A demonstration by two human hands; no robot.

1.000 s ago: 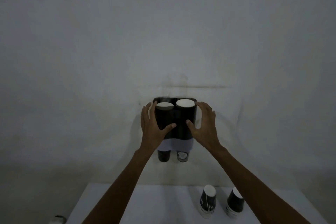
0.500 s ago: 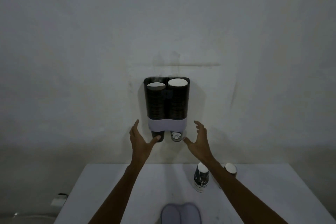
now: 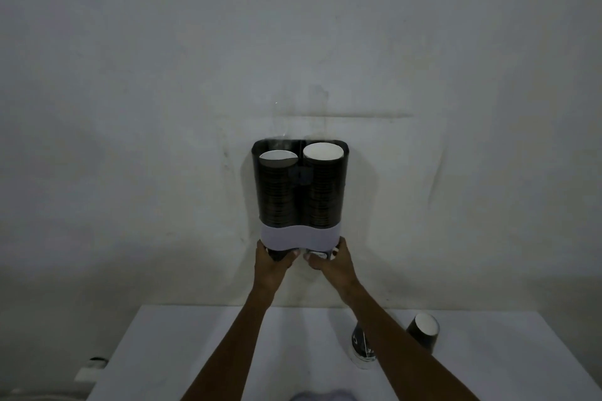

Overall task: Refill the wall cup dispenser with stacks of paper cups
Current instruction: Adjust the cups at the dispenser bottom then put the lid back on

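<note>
A dark twin-tube cup dispenser [image 3: 300, 192] with a pale lilac lower band hangs on the wall. Both tubes hold stacks of black paper cups; the left stack [image 3: 277, 159] ends lower than the right stack [image 3: 323, 152]. My left hand [image 3: 272, 262] is wrapped around the cup poking out under the left tube. Under the right tube, my right hand [image 3: 329, 262] grips the bottom cup [image 3: 317, 255], which has a white print. On the white table [image 3: 195, 342] stand two short stacks of black cups, one [image 3: 361, 348] partly behind my right forearm, the other [image 3: 423, 330] farther right.
A pale lilac object [image 3: 321, 396] shows at the bottom edge of the view. Left of the table, low down, sits a small white item [image 3: 91, 368]. The wall behind is plain and grey-white.
Both hands dropped from the dispenser's sides to below it and closed on the cups at the two outlets. The view has tilted downward, showing more table.
</note>
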